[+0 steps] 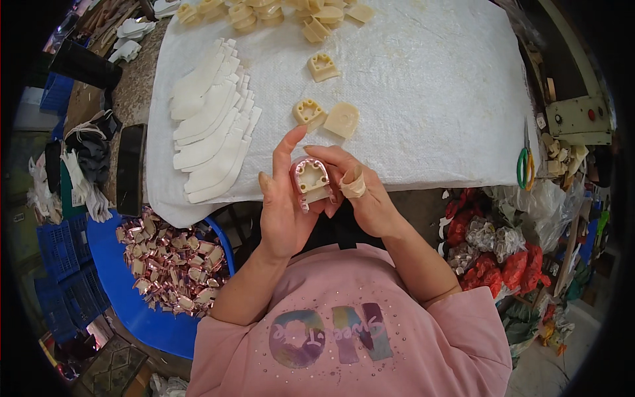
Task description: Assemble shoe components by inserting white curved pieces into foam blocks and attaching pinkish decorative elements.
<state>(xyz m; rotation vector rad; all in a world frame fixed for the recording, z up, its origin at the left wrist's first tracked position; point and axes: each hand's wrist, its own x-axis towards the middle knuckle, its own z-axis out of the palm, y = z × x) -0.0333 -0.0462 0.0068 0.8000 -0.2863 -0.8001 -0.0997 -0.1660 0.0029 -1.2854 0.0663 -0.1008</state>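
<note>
Close to my body, past the table's near edge, I hold a cream plastic shoe heel [312, 177] wrapped in shiny pink metallic covering. Its hollow end with small round sockets faces up. My left hand [283, 215] cups its left side, index finger stretched out and thumb raised. My right hand [367, 192] grips the right side, with a beige wrap [352, 181] around one finger. Some fingertips are hidden behind the heel. Just beyond my hands lie bare cream heels [309, 114], one turned over [342, 120], and another heel [323, 67] farther off.
Overlapping white curved pieces [215, 129] lie left on the white-covered table [423, 99]. More cream heels [264, 12] are heaped at the back. Green-and-orange-handled scissors [526, 169] rest at the right edge. Lower left, a blue basin [142, 324] holds many pink-covered heels. A dark phone [131, 169] lies nearby.
</note>
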